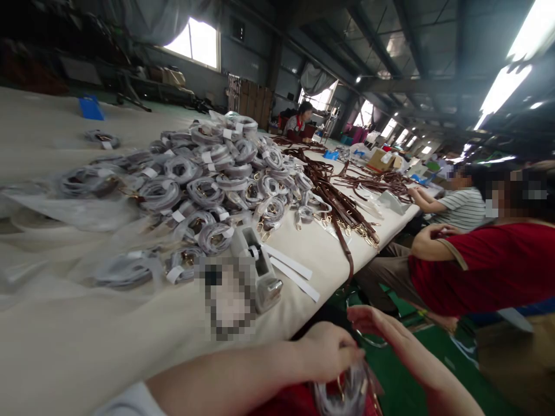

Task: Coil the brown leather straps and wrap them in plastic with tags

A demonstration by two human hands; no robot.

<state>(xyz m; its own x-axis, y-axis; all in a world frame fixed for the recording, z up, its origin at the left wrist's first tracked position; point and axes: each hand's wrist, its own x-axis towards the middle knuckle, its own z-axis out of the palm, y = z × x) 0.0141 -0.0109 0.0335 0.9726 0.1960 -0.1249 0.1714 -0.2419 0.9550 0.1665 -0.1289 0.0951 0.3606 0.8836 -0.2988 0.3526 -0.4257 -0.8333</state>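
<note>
My left hand (332,349) is closed around the upper edge of a coiled strap (340,396). The coil is wrapped in greyish film, a gold clasp shows at its middle, and it hangs low over my lap at the bottom of the view. Just to the right, my right hand (384,326) is raised with fingers stretched out and holds nothing that I can see. A big heap of similar coiled straps (203,188) covers the table beyond. Closer in stands a grey tape dispenser (266,292), with white paper strips (292,271) beside it.
Brown straps with gold clips (342,211) lie along the cream table (143,346), some over its edge. A blurred-out flat object (229,300) lies beside the dispenser. A person in red (481,266) and one in stripes (462,208) sit at right; another person (299,124) is farther back.
</note>
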